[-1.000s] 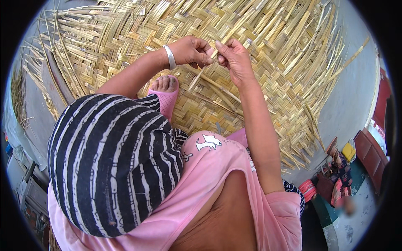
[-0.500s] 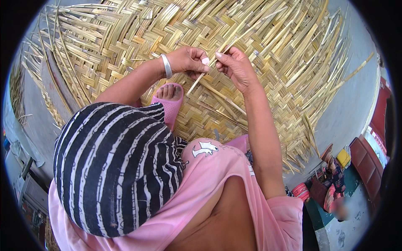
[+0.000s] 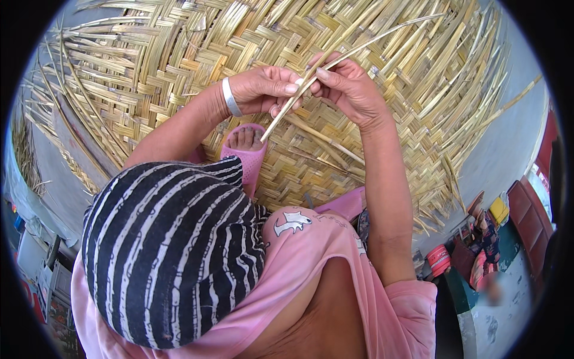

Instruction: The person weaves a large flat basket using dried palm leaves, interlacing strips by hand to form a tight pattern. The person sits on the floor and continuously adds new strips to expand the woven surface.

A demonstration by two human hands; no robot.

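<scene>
Strip of pale-yellow split cane, long and narrow, pinched btwn both hands above straw-coloured woven cane mat. Vs. half a sec ago: bare lower end longer, poking further down-left past L hand, in view now up against toes of bare foot in pink perforated slipper; pale curved length beyond R hand also farther out to upper right. Meaning, prob.: grip now on a diff. stretch, handling of same piece ongoing, lower end not woven in.

L fingers clenched on strip, thumb on top; R fingers curled, thumb pressed along it, just beside L. Neither released.

Hard to make out: fingertip undersides, so exact contact unclear. One strip split in 2, or 2 crossing at hands: cannot tell. White patch by L fingertips too small to ID. Far ends lost vs. mat; mat cut off at top. Black cap w/ white stripes and pink shirt blocking much of lower view. Co-worker at far R small, partly blurred.
</scene>
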